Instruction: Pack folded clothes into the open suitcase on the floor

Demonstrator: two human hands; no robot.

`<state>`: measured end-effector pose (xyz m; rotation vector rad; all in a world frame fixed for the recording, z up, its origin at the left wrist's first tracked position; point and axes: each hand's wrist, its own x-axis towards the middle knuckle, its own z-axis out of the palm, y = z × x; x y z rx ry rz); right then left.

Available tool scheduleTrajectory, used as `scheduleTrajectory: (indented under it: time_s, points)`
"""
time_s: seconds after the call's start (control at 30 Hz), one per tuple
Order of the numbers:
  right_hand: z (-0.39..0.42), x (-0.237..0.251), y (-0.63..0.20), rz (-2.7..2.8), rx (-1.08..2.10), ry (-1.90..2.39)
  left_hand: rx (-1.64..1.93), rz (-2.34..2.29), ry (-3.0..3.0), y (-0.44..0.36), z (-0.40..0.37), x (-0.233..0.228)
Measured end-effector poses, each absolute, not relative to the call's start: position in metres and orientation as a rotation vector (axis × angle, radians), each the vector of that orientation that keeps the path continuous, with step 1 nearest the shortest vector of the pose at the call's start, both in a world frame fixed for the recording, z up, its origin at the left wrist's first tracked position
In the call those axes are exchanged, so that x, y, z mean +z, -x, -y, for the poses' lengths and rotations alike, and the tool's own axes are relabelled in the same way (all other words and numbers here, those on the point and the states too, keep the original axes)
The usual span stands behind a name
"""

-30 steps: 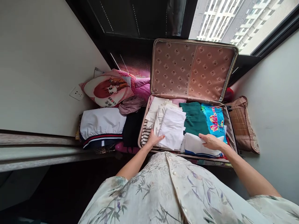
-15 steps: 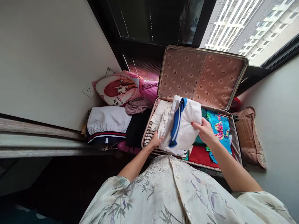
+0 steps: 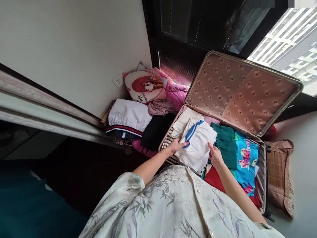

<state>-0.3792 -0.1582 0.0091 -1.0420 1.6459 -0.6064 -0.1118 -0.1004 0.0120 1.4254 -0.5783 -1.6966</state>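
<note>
As I see it from afar, folded white garment (image 3: 199, 140) on pale clothes (image 3: 185, 118) in open suitcase (image 3: 239, 97), left hand (image 3: 174, 146) and right hand (image 3: 216, 156) touching opposite edges, whether gripping I cannot tell

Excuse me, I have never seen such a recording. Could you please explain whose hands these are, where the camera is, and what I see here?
There is no machine: these are a person's own bare hands. The camera is worn on the head and looks forward and down. In front is an open suitcase with clothes inside: green cloth, blue flowered cloth and red cloth. The left hand and right hand both touch a folded white garment with a blue band; how firm each grip is, I cannot tell. Further left is a printed pillow.
</note>
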Motion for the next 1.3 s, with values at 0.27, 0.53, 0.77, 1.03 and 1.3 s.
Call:
scheduleTrajectory:
  time_s: [0.27,0.53,0.77,1.03,1.3]
  points:
    - [0.156,-0.004,0.374,-1.699,-0.771,0.819,-1.256,1.193,-1.684,0.171,0.102,0.046]
    - [0.152,-0.017,0.378,-1.705,-0.866,0.78,-1.49,1.167,-1.715,0.175,0.106,0.066]
    - [0.151,-0.021,0.385,-1.73,-0.864,0.818,-1.34,1.35,-1.754,0.192,0.112,0.053]
    - [0.148,-0.023,0.375,-1.757,-0.855,0.96,-1.391,0.931,-1.93,0.164,0.103,0.023]
    - [0.145,-0.015,0.37,-1.796,-0.846,0.905,-1.345,0.687,-1.883,0.167,0.088,0.011]
